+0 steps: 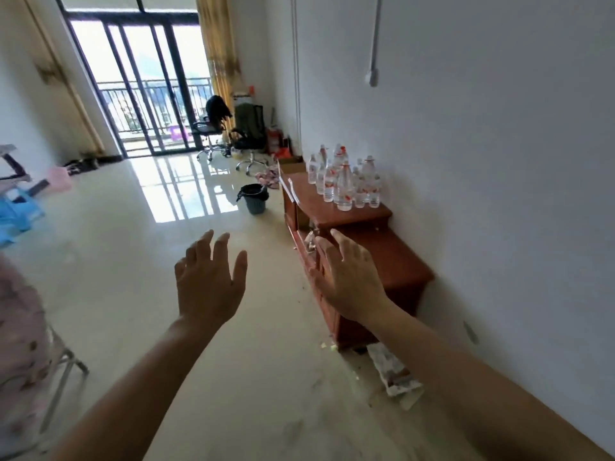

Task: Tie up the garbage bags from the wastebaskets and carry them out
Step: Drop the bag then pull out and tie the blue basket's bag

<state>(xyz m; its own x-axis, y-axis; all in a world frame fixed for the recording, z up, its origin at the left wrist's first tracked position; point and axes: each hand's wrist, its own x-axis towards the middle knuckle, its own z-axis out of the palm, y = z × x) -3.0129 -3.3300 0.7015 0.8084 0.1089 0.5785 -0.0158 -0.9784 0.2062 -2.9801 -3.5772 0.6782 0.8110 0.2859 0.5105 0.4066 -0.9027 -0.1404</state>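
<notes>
Though black-lined, round grey wastebasket [255, 206]

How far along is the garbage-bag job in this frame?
Done: nothing visible. The bag lines the wastebasket, untied, on the floor ahead near the cabinet. In hand: nothing; the left hand and right hand are open, empty and well short of the wastebasket. Left: reach it, tie the bag, carry it out.
</notes>
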